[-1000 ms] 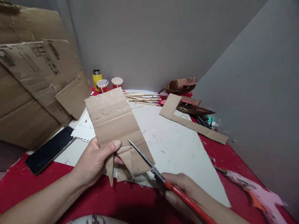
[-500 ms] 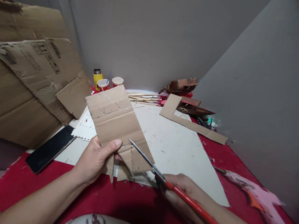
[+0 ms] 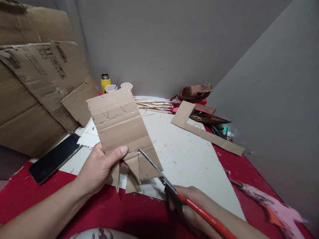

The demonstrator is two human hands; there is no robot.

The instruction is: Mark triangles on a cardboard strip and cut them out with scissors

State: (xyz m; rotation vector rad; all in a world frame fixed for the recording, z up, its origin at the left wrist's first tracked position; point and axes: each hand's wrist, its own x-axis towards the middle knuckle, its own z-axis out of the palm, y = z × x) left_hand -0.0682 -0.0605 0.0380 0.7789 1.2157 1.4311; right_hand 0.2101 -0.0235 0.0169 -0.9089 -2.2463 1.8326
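My left hand (image 3: 99, 166) is closed on a piece of brown cardboard (image 3: 122, 132), thumb on its front near the lower left edge. Pencil zigzag lines mark the cardboard's top, and pointed, notched flaps hang from its lower edge. In my right hand (image 3: 191, 207) is a pair of scissors (image 3: 171, 191) with red handles. One blade lies across the cardboard's front at the lower right, its tip at a drawn line just right of my thumb. The other blade is mostly hidden behind the cardboard. A loose cardboard scrap (image 3: 132, 186) lies under the flaps.
A black phone (image 3: 54, 157) and large cardboard sheets (image 3: 37, 89) are at left. Wooden sticks (image 3: 157, 105), paper cups (image 3: 126, 86) and a yellow bottle (image 3: 105, 83) stand behind. At right are an L-shaped cardboard piece (image 3: 209, 134), brown model boats (image 3: 209, 116) and a pink glue gun (image 3: 271, 204).
The cardboard has shifted slightly left and tilted a little in my left hand. The scissors stay at its lower right, with the blade tip now close to the drawn line's corner.
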